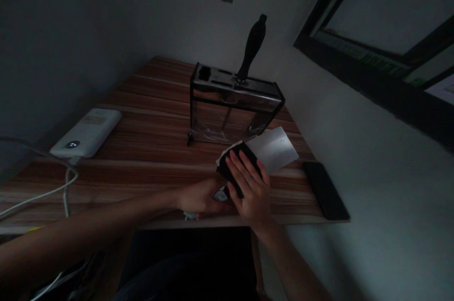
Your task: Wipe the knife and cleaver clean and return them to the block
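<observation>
My right hand (249, 189) lies with fingers stretched flat over a black handle-like object (236, 161) attached to a wide pale blade, which looks like a cleaver (276, 148), resting on the wooden table (149, 149). My left hand (200, 198) is curled near the table's front edge, right beside the right hand, closed on something small and pale that I cannot make out. Behind them stands a shiny metal knife block (230, 111) with one black-handled knife (252, 47) sticking up from a slot.
A white power bank (87, 131) with a lit dot and white cables (53, 187) lies at the left. A black phone (325, 190) rests at the table's right edge by the wall. A dark-framed window (383, 55) is on the right wall. The room is dim.
</observation>
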A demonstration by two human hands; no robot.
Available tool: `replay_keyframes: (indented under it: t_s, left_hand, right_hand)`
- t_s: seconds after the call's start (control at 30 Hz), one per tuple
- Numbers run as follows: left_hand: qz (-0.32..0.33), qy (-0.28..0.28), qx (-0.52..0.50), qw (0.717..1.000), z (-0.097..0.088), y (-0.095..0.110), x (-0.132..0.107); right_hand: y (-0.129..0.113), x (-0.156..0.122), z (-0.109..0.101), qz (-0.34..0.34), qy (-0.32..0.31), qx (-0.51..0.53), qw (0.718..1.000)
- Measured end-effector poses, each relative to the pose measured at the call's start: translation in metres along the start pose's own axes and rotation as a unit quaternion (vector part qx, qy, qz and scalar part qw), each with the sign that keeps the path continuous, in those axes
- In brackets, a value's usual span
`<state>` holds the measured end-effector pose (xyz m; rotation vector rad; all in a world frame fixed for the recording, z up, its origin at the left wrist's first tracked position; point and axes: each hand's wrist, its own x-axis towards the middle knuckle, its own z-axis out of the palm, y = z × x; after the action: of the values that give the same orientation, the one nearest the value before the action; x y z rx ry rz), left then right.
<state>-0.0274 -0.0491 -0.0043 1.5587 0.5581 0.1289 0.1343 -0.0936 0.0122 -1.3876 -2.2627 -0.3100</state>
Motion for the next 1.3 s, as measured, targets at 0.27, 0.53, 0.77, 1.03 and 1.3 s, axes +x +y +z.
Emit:
replay_keyframes:
  t_s: [0.27, 0.53, 0.77, 1.03, 1.3]
  left_hand:
    - [-0.049, -0.015, 0.005, 0.999, -0.002, 0.002, -0.001]
    - [-0.052, -0.027, 0.007, 0.998, -0.002, 0.005, -0.002]
    - [-0.027, -0.058, -0.005, 0.998, -0.004, 0.006, -0.001]
    - [-0.014, -0.047, 0.017, 0.999, -0.003, 0.003, -0.002]
    - [-0.031, -0.025, 0.054, 0.998, -0.001, 0.003, -0.003]
  right_hand:
    - [0.032, 0.005, -0.007, 0.03, 0.048, -0.011, 0.998]
    - [0.073, 0.011, -0.016, 0.074, 0.104, -0.001, 0.992]
    - [0.123, 0.005, -0.02, 0.376, 0.335, 0.322, 0.802]
    - [0.132, -0.018, -0.013, 0.509, 0.411, 0.54, 0.53]
    - [0.074, -0.042, 0.011, 0.553, 0.311, 0.63, 0.447]
